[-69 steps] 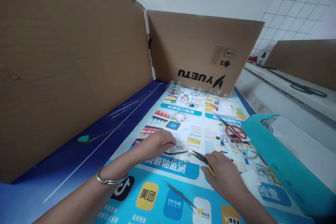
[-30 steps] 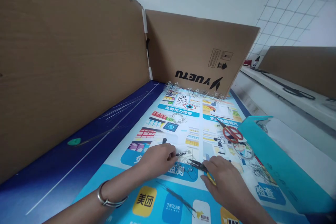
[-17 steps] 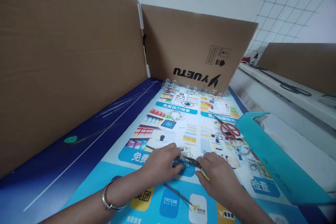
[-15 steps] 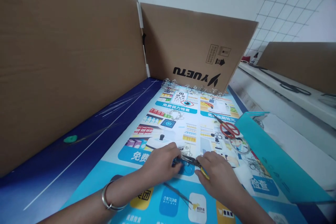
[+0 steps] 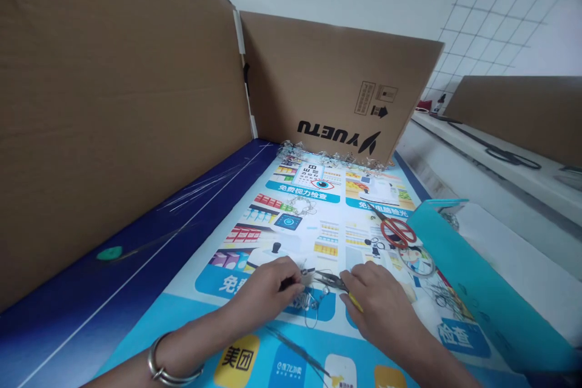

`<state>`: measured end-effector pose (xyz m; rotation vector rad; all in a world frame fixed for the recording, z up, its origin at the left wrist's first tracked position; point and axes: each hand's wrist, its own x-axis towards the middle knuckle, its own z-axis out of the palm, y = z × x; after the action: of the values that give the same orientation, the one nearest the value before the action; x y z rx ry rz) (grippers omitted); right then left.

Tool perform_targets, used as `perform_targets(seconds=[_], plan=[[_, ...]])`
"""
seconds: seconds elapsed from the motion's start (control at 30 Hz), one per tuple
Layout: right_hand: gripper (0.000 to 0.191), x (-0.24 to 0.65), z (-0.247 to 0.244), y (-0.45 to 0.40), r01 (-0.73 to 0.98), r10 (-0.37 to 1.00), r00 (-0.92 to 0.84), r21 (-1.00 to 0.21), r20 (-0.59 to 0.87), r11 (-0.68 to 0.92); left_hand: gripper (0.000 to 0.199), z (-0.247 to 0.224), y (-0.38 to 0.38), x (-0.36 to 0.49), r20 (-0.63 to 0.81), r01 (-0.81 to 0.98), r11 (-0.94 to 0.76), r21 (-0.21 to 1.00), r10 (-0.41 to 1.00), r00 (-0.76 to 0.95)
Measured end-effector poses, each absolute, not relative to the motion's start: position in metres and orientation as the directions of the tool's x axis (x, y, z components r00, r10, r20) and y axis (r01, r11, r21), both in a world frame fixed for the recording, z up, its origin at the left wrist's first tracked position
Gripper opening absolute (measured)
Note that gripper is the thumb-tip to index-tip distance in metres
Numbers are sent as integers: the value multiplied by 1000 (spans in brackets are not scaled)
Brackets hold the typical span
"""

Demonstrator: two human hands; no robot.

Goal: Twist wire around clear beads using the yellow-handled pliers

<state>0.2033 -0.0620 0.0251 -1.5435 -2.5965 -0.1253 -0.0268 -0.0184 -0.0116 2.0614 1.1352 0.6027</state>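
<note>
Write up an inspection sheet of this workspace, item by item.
surface: printed poster on a dark blue mat
job's things: bent wire, yellow-handled pliers
clutter: wire scraps along the poster's far edge, red-handled scissors
grips: left hand at the wire, hold unclear; right hand holds the pliers
cables: black cord on the right-hand shelf
surroundings: cardboard panels, teal folder, tiled wall

"YUETU" inverted on the cardboard panel point(image 5: 336, 73) — "美团" on a yellow poster tile point(image 5: 231, 361).
</note>
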Motion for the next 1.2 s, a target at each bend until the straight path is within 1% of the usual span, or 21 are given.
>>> perform_targets(seconds=[0.17, 0.27, 0.5, 0.7, 0.83, 1.2], plan=[[28, 206, 18, -49, 783, 765, -621, 192, 172, 592, 16, -17, -9, -28, 52, 511, -331, 793, 873, 484], [35, 207, 14, -42, 738, 724, -670, 254, 164, 626, 14, -17, -4, -28, 16, 519, -290, 804, 883, 468], [39, 202, 10, -29, 672, 648, -738, 287, 187, 683, 14, -18, 1, -24, -27, 517, -241, 821, 889, 458], [29, 196, 11, -26, 676, 656, -735, 275, 175, 684, 14, -21, 1, -22, 2, 487, -263, 833, 882, 472], [27, 193, 10, -27, 680, 660, -730, 277, 174, 679, 14, -21, -1, -20, 22, 484, -288, 826, 875, 483], [33, 203, -2, -27, 636, 583, -772, 287, 254, 716, 14, -19, -4, -20, 49, 473, -329, 817, 858, 512]])
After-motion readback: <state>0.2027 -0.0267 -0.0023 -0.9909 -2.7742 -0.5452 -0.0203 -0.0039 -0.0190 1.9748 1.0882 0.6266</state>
